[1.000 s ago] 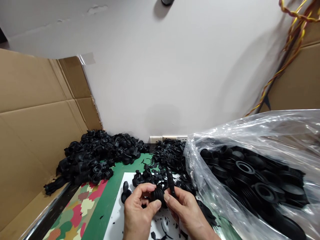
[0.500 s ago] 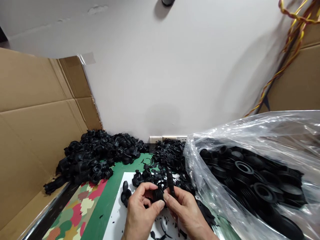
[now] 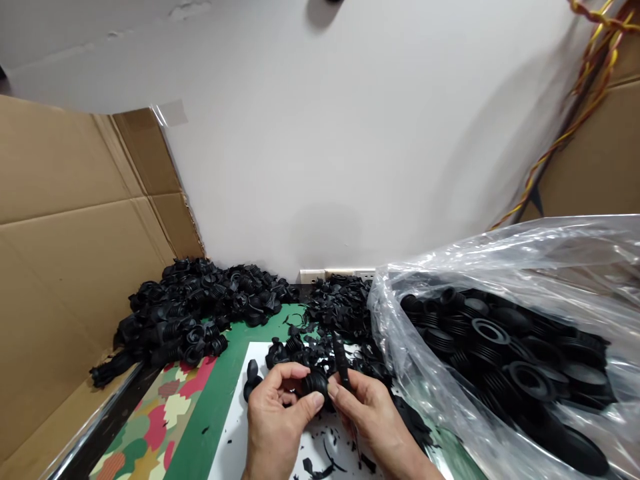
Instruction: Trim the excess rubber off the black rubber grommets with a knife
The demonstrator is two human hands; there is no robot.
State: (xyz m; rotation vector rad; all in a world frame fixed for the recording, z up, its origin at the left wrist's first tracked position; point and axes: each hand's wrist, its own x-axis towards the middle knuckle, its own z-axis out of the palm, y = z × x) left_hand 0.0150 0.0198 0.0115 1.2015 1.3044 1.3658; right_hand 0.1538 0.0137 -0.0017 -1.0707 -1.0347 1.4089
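Note:
My left hand point(image 3: 278, 415) pinches a black ribbed rubber bellows point(image 3: 316, 383) between thumb and fingers, above a white sheet point(image 3: 231, 427). Beside it, my right hand point(image 3: 374, 415) is closed on a slim dark-handled tool point(image 3: 341, 357). The handle sticks up past the fingers, and a thin end points down below the palm; its exact kind is unclear. The right fingertips are at the bellows' right side. Black rubber scraps point(image 3: 320, 467) lie on the sheet under my hands. A loose black rubber piece point(image 3: 251, 381) is left of my left hand.
Ribbed black rubber parts are heaped point(image 3: 200, 307) against cardboard point(image 3: 75, 267) at the left. A pile of black scraps point(image 3: 343, 300) lies before a power strip point(image 3: 313, 275). At right, a clear plastic bag point(image 3: 395, 333) holds many black bellows point(image 3: 490, 333). Twisted wires point(image 3: 565, 140) hang upper right.
The bellows has turned slightly in my left fingers, which have shifted a little left. My right hand keeps its hold on the tool. The view has moved slightly.

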